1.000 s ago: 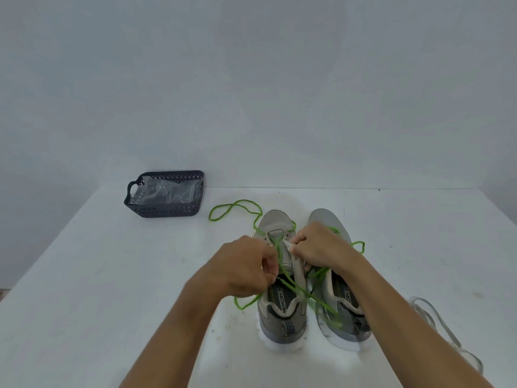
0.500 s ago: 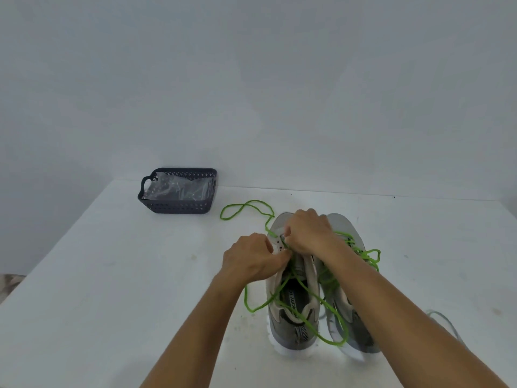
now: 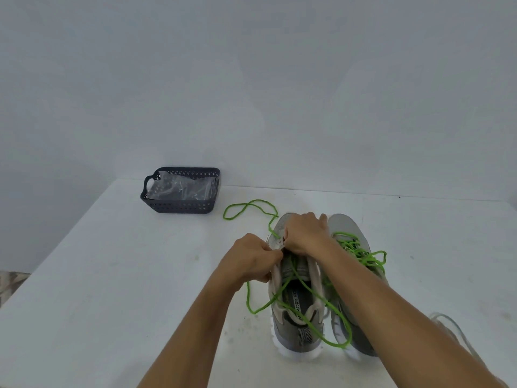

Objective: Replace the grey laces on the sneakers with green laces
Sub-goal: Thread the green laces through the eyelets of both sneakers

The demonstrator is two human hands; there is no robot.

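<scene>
Left sneaker (image 3: 296,303) sits mid-bench beside its already green-laced twin (image 3: 355,253). Left hand (image 3: 251,257) pinches the eyelet edge, right hand (image 3: 305,233) curls its grip over the tongue, green lace (image 3: 293,287) trailing loose. White bench (image 3: 112,275), dark basket (image 3: 179,207) near a plain wall, grey lace (image 3: 453,327) off right.

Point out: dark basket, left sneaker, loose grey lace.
dark basket (image 3: 179,206), head view, front wall.
left sneaker (image 3: 297,336), head view, heel.
loose grey lace (image 3: 454,327), head view, strand by the right forearm.
</scene>
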